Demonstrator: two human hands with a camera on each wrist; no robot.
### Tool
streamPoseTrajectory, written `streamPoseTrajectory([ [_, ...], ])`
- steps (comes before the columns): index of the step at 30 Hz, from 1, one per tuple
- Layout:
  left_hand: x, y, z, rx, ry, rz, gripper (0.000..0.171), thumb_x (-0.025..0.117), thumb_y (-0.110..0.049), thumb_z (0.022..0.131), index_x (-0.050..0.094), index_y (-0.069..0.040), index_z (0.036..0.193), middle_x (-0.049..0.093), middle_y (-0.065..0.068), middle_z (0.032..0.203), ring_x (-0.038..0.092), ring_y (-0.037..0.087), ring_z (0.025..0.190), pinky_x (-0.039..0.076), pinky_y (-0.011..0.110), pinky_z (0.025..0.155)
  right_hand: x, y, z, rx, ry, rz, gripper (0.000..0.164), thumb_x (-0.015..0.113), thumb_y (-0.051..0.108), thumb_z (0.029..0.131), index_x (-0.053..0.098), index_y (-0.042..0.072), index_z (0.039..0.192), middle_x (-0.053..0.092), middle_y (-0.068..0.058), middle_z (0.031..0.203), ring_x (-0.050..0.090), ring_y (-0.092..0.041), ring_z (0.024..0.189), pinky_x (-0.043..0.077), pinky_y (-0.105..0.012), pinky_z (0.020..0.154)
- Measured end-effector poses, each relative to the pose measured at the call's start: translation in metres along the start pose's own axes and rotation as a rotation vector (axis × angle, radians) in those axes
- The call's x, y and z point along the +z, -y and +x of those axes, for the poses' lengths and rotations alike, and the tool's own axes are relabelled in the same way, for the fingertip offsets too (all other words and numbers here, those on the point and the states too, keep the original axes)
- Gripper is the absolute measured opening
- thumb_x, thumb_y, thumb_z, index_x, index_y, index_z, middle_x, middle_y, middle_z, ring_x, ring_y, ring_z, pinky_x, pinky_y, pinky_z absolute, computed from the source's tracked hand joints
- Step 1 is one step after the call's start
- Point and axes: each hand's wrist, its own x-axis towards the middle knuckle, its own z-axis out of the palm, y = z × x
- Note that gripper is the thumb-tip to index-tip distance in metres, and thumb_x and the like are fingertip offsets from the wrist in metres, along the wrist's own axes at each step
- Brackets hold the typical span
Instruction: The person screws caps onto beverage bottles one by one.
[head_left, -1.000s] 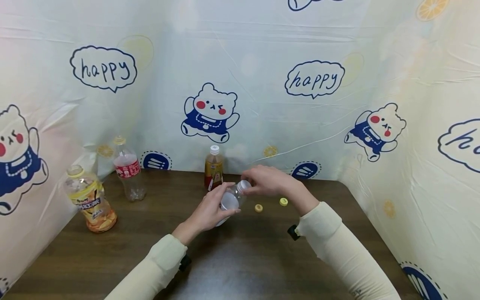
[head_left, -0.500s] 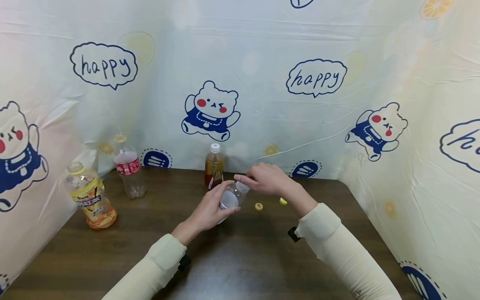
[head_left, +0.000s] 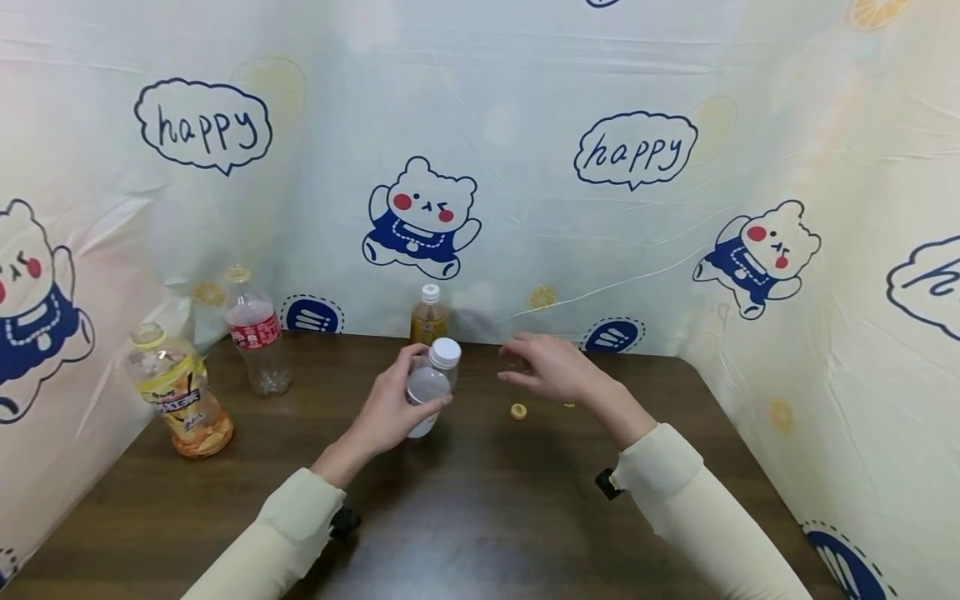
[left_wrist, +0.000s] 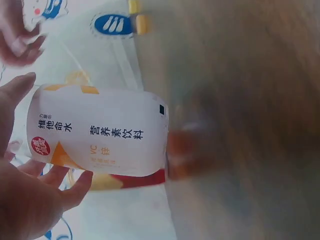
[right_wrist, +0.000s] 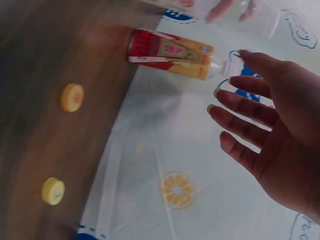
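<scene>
A bottle [head_left: 429, 388] with a white label and a white cap [head_left: 446, 353] is in my left hand [head_left: 384, 410], fingers and thumb wrapped around its body. In the left wrist view the label [left_wrist: 102, 131] faces the camera, while the bottle's top lies out of frame. To the right of the bottle, and apart from it, is my right hand [head_left: 553, 368], holding nothing. The right wrist view has the same hand [right_wrist: 272, 117] with its fingers spread and slightly bent. Directly behind the held bottle stands an amber drink bottle [head_left: 428, 320], partly hidden by it.
On the left of the table [head_left: 465, 525] stand a red-labelled bottle [head_left: 257, 335] and a yellow-labelled bottle [head_left: 182, 398]. Two loose caps lie on the right: an orange-yellow cap [right_wrist: 72, 97] and a yellow cap [right_wrist: 53, 191]. A printed curtain [head_left: 510, 242] rises behind the table.
My right hand was at the bottle's neck and cap and has come off it. My left hand has drawn the bottle leftward and turned it more upright.
</scene>
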Motion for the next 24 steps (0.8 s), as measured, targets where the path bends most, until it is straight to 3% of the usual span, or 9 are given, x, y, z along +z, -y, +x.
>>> streamPoseTrajectory([
  [6,-0.021,0.007,0.005,-0.031,-0.067,-0.005,0.081,0.083,-0.026,0.088,0.031,-0.017,0.149,0.055,0.02,0.142,0.059,0.039,0.124,0.055,0.061,0.092,0.022,-0.02,-0.008,0.017,0.05,-0.022,0.039,0.074,0.029,0.096,0.065,0.014,0.13,0.064,-0.003,0.122,0.066,-0.019,0.103,0.057,-0.04,0.086],
  [12,-0.032,0.021,0.017,-0.062,-0.119,0.008,0.082,0.082,-0.022,0.089,0.027,-0.013,0.149,0.053,0.025,0.138,0.057,0.044,0.124,0.051,0.066,0.095,0.043,-0.033,-0.013,0.079,0.122,0.002,0.043,0.076,0.022,0.094,0.063,0.012,0.133,0.061,-0.006,0.129,0.066,-0.023,0.106,0.057,-0.044,0.087],
  [18,-0.04,0.037,0.033,-0.164,-0.145,0.021,0.086,0.078,-0.028,0.093,0.019,-0.01,0.152,0.045,0.03,0.148,0.046,0.048,0.135,0.04,0.07,0.105,0.063,-0.037,-0.014,0.131,0.157,0.034,0.039,0.075,0.025,0.095,0.064,0.013,0.13,0.062,-0.007,0.126,0.066,-0.023,0.106,0.057,-0.046,0.087],
  [24,-0.046,0.053,0.051,-0.247,-0.227,0.021,0.087,0.078,-0.031,0.093,0.018,-0.01,0.152,0.04,0.029,0.155,0.042,0.048,0.14,0.037,0.071,0.108,0.077,-0.042,-0.015,0.192,0.175,0.042,0.043,0.073,0.029,0.096,0.063,0.011,0.134,0.061,-0.006,0.126,0.064,-0.024,0.104,0.056,-0.049,0.09],
])
